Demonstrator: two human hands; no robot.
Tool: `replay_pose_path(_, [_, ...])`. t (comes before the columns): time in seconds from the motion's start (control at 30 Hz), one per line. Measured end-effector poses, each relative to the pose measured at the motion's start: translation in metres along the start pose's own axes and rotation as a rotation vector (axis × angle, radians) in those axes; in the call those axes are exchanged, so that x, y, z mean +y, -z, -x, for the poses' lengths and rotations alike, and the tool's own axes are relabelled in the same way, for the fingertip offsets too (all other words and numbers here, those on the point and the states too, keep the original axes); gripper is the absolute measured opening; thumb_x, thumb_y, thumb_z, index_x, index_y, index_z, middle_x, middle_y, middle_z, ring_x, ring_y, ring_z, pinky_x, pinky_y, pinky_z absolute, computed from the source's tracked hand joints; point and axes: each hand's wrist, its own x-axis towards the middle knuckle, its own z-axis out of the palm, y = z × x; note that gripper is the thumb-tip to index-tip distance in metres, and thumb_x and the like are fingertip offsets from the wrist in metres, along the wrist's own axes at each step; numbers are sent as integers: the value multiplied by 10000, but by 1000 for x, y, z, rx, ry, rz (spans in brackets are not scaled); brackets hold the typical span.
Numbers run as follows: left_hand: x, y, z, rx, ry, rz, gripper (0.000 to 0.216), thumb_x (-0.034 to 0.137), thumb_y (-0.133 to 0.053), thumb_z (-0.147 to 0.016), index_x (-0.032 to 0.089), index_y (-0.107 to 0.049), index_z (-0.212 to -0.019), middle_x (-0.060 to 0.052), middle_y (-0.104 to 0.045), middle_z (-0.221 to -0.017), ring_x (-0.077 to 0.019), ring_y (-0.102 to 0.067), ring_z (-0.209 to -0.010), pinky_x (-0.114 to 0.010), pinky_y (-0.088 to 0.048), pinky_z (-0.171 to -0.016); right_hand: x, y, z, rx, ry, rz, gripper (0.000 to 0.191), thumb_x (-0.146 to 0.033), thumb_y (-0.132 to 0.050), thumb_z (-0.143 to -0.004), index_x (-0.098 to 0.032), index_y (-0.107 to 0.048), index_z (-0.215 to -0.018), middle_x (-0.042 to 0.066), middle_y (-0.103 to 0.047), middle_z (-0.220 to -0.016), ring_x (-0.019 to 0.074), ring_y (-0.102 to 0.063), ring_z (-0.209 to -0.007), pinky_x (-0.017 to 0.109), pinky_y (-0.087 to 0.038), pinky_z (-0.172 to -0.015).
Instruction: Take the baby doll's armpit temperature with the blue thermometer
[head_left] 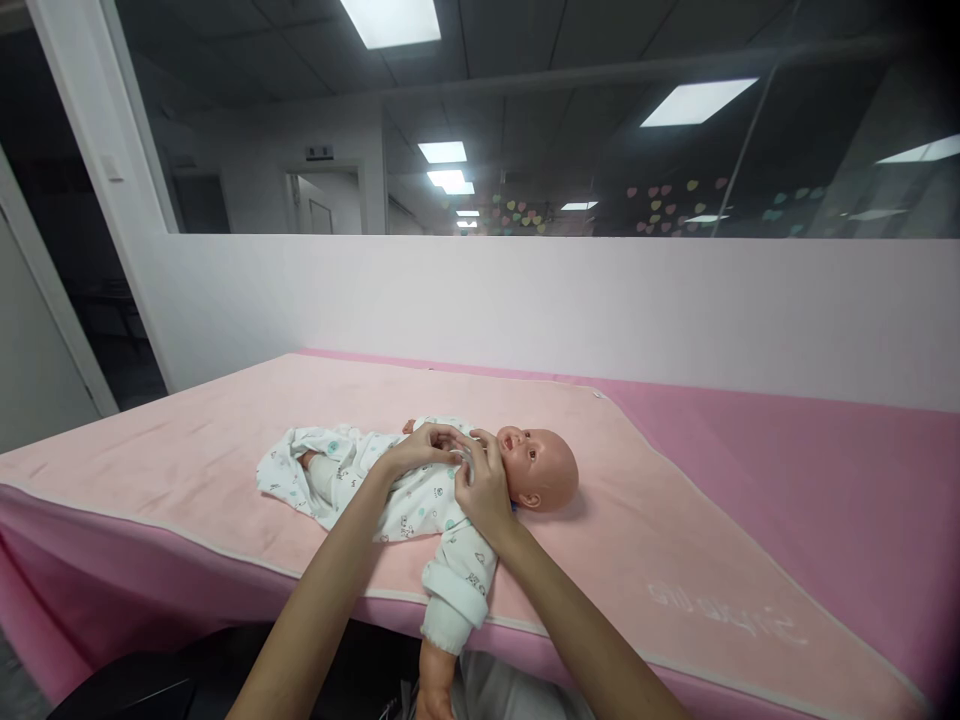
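Note:
A baby doll (551, 465) lies on its back, its bald head to the right. It wears a white baby gown (420, 505) with small green and dark prints and rolled sleeve cuffs. At the upper chest, just below the chin, my left hand (427, 447) is closed with curled fingers on the gown's front. Close beside it, my right hand (484, 485) pinches the gown near the neckline. The exact bit of cloth between my fingertips is partly hidden. One doll arm (435, 675) hangs over the table's near edge, and a leg shows inside the gown's open hem.
A peach mat (600, 560) with pale lettering covers much of the table, over a pink cloth (787, 460). Behind stands a white half wall (525, 300) with a window above it. A black seat (172, 680) is below the near edge.

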Motion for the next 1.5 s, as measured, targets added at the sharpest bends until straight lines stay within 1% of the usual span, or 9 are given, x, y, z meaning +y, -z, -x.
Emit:
replay_pose_path(0.1, [-3, 1, -2, -21, -12, -63, 361, 265, -677, -637, 118, -627, -964, 19, -458, -630, -79, -361, -573, -194, -310, -533, -1, 0, 0, 0, -10, -23, 448, -24, -401, -691, -208, -506, -1086, 93, -445, -1100, 212, -454, -1069, 381, -454, -882])
replay_pose_path(0.27, [-2, 2, -3, -102, -47, -234, 296, 218, -613, -676, 149, -631, -964, 27, -413, -605, -92, -352, -577, -190, -288, -512, -4, 3, -1, -28, -32, -29, 438, -9, -395, -687, -193, -510, -1067, 105, -439, -1104, 217, -444, -1078, 384, -445, -891])
replay_pose_path(0.43, [0, 0, -3, -117, -17, -289, 305, 193, -568, -677, 142, -617, -974, 28, -383, -602, -98, -344, -580, -190, -286, -518, -6, 3, -1, -38, -28, -2, 446, -9, -395, -682, -198, -518, -1067, 95, -458, -1084, 210, -465, -1042, 366, -460, -867])
replay_pose_path(0.63, [0, -1, -3, -98, -17, -282, 278, 156, -544, -656, 138, -627, -921, 21, -411, -613, -102, -355, -589, -195, -295, -529, -4, 0, 0, -26, -64, 0, 381, -29, -369, -729, -193, -522, -1038, 97, -446, -1081, 206, -463, -1029, 366, -453, -865])
replay_pose_path(0.77, [1, -3, -1, -63, -41, -271, 273, 120, -547, -625, 133, -628, -885, 27, -416, -618, -92, -356, -580, -189, -292, -522, -4, 0, 0, -28, -53, -36, 367, -22, -376, -724, -187, -519, -1019, 95, -440, -1073, 198, -459, -1029, 344, -451, -870])
replay_pose_path(1.0, [7, -7, 1, -56, -29, -193, 352, 98, -512, -627, 145, -591, -967, 1, -556, -776, -107, -470, -657, -202, -374, -599, -6, 3, -2, -40, -57, -59, 371, -6, -373, -712, -182, -517, -1005, 94, -444, -1064, 193, -450, -1038, 341, -445, -873])
replay_pose_path(1.23, [1, -7, -2, -71, -34, -225, 348, 107, -487, -631, 125, -582, -965, -24, -584, -829, -137, -516, -751, -217, -415, -666, -6, 3, -2, -40, -55, -62, 362, -15, -376, -714, -180, -529, -997, 98, -448, -1068, 197, -458, -1032, 350, -448, -872])
replay_pose_path(1.4, [1, -6, -1, -90, -38, -200, 344, 91, -490, -634, 130, -580, -964, -9, -571, -815, -126, -511, -743, -216, -412, -656, -6, 3, -2, -58, -54, -68, 352, -17, -372, -724, -179, -535, -990, 95, -449, -1075, 197, -459, -1030, 352, -447, -873])
replay_pose_path(1.5, [2, -5, 0, -86, -17, -151, 324, 87, -508, -640, 131, -580, -952, -5, -571, -806, -119, -508, -740, -218, -407, -661, -6, 3, -1, -44, -44, -57, 379, -17, -372, -726, -181, -522, -1032, 91, -455, -1068, 194, -458, -1031, 348, -443, -881])
